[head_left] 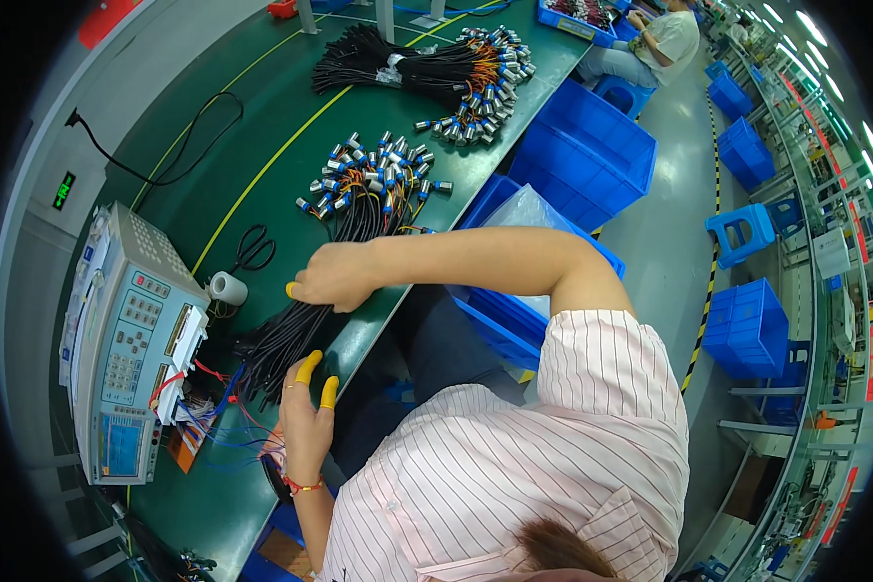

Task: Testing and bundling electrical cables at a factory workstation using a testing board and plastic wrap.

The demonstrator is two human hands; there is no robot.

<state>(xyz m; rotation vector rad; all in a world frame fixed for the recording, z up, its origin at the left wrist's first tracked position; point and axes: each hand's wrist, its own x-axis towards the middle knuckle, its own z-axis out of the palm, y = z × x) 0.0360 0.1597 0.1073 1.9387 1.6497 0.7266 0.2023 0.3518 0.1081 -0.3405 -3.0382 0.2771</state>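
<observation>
A bundle of black cables (286, 339) lies along the green bench, its metal-and-blue connector ends (373, 175) fanned out at the far end. My right hand (338, 276) is closed over the middle of this bundle, with a yellow finger cot at its tip; the palm hides how many cables it grips. Beside the bundle's near end, at the bench edge, my left hand (308, 417) has its thumb and a finger apart, both in yellow cots, with nothing seen between them. A second tied cable bundle (388, 70) rests farther back.
A grey bench tester (131, 349) with buttons and a screen stands at left, coloured wires (204, 412) leading from its front. Near it are a white roll (228, 288) and black-handled scissors (255, 249). Blue crates (587, 150) stand right of the bench; a person (664, 44) sits beyond.
</observation>
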